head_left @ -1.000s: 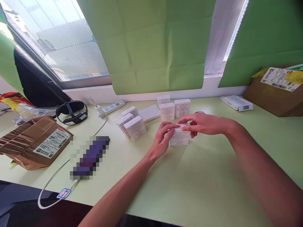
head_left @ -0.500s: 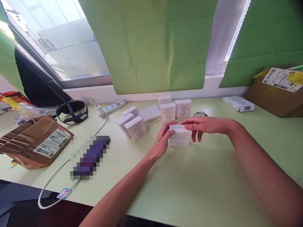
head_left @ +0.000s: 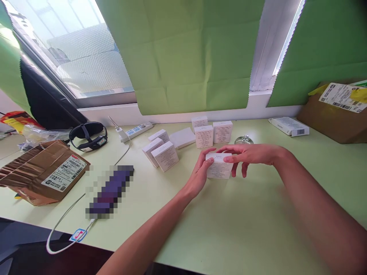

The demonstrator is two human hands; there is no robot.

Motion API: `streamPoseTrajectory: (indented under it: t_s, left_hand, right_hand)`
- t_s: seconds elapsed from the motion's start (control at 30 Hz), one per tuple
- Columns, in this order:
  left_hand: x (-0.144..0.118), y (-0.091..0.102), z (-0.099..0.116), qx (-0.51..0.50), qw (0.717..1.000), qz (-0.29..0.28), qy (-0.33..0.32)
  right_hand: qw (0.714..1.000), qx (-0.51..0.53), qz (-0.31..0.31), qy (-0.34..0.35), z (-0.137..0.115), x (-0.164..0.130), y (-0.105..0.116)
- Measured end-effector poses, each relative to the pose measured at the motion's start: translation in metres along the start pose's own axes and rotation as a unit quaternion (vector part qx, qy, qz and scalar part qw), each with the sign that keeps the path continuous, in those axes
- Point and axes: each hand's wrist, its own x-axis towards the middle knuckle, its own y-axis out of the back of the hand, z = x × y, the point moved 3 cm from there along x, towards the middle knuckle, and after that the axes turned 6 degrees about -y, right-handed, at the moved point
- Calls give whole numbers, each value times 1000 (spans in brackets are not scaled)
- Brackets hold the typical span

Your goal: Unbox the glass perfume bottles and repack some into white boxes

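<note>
Both hands hold one white box point(head_left: 219, 167) at table point(head_left: 243, 229) centre. The left hand point(head_left: 199, 173) pinches its nine-o'clock edge; the right hand point(head_left: 246, 152) grips the top with curled fingers. More boxes point(head_left: 204, 135) stand at twelve o'clock, others point(head_left: 160, 152) at ten.

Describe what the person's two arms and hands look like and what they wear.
Both forearms are bare with no sleeve in view. The left hand and right hand wear no gloves; no rings, watch or bands are visible on the wrists. Fingers are slim, nails short and unpainted.
</note>
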Motion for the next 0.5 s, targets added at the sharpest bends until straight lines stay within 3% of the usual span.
streamPoseTrajectory:
  t_s: [0.27, 0.5]
  left_hand:
    - [1, -2, -9, -17, 999, 27, -12]
    - [1, 0, 0, 0, 1000, 27, -13]
  right_hand:
    - [1000, -22, -1, -15, -3, -2, -2]
    - [988, -87, 126, -18, 1, -5, 8]
